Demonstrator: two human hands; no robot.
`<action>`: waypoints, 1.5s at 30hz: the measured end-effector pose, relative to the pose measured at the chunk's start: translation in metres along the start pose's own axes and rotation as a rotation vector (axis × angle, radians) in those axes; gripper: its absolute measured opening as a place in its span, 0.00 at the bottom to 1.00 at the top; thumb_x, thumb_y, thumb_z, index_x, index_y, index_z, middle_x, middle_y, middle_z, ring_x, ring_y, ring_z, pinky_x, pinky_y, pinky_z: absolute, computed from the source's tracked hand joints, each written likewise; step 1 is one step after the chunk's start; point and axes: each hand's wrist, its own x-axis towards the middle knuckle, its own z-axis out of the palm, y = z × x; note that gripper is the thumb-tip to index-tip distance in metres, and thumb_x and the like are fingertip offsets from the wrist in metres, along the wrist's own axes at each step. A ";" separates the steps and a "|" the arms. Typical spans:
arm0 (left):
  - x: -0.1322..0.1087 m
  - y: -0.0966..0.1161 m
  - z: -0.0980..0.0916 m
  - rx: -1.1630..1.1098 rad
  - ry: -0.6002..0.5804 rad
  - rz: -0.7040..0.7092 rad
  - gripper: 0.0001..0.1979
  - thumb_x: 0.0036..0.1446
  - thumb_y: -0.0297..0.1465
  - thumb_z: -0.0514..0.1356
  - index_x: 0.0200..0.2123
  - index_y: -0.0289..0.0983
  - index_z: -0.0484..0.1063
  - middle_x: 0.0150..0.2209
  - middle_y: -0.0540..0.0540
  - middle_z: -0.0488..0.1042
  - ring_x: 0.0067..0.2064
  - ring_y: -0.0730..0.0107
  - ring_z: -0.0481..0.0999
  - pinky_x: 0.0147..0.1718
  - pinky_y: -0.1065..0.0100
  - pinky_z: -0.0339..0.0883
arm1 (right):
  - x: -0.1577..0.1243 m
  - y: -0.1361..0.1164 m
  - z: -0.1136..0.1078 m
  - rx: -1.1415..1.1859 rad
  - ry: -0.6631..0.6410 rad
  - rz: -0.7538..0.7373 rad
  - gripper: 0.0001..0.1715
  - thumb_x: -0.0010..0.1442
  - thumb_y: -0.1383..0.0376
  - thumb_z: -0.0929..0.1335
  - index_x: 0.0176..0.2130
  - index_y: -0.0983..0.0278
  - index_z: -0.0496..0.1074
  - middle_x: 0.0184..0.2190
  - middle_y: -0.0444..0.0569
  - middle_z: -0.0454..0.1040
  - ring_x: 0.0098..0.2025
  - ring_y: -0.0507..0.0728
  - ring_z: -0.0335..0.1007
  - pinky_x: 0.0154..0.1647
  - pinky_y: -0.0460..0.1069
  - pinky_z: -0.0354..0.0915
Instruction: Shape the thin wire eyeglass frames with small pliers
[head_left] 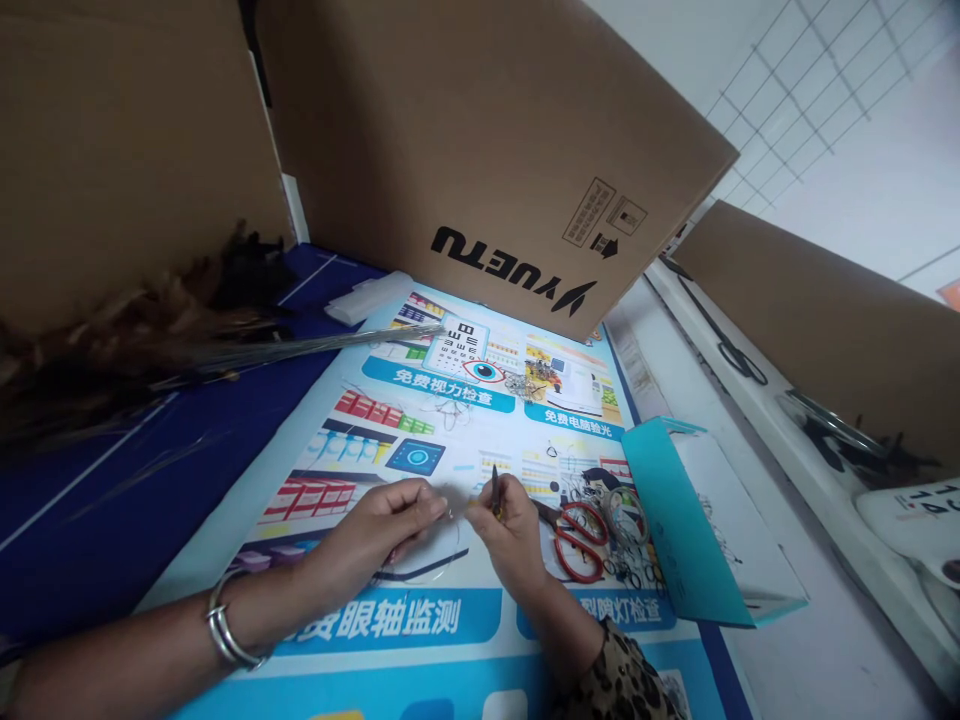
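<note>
As two hands [390, 525] [510, 535] pinch, one red scissors [577, 539]

The pinched piece [451, 513] at six o'clock is too small to identify. Brown tufts [161, 315] blur at nine o'clock.

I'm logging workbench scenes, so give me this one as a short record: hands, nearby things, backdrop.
Left hand: fingertips pinched together; anything between them too small to tell
Left wrist: silver bracelet
Right hand: holds a dark pointed tool
Beside right hand: red-handled scissors
Farther right: teal box
Backdrop: large cardboard box, lettering upside down
</note>
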 end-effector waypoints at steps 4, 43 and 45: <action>0.002 0.001 -0.002 -0.017 0.062 0.011 0.17 0.58 0.41 0.56 0.22 0.38 0.61 0.15 0.57 0.56 0.17 0.78 0.53 0.18 0.73 0.44 | 0.000 -0.001 -0.001 -0.050 0.000 -0.017 0.06 0.57 0.62 0.65 0.31 0.63 0.64 0.28 0.42 0.63 0.31 0.51 0.59 0.35 0.46 0.58; 0.008 -0.001 -0.008 0.117 -0.134 0.052 0.18 0.60 0.41 0.53 0.22 0.38 0.59 0.17 0.56 0.57 0.20 0.76 0.54 0.21 0.72 0.47 | 0.008 -0.016 -0.035 -0.147 -0.496 0.059 0.21 0.56 0.53 0.66 0.20 0.64 0.63 0.19 0.40 0.53 0.23 0.48 0.48 0.20 0.43 0.46; 0.009 -0.002 -0.008 0.114 -0.131 0.054 0.18 0.60 0.41 0.53 0.21 0.38 0.59 0.17 0.57 0.57 0.20 0.76 0.54 0.21 0.72 0.47 | 0.009 -0.016 -0.035 -0.163 -0.508 0.059 0.22 0.56 0.53 0.66 0.20 0.64 0.62 0.19 0.40 0.52 0.23 0.48 0.48 0.20 0.43 0.46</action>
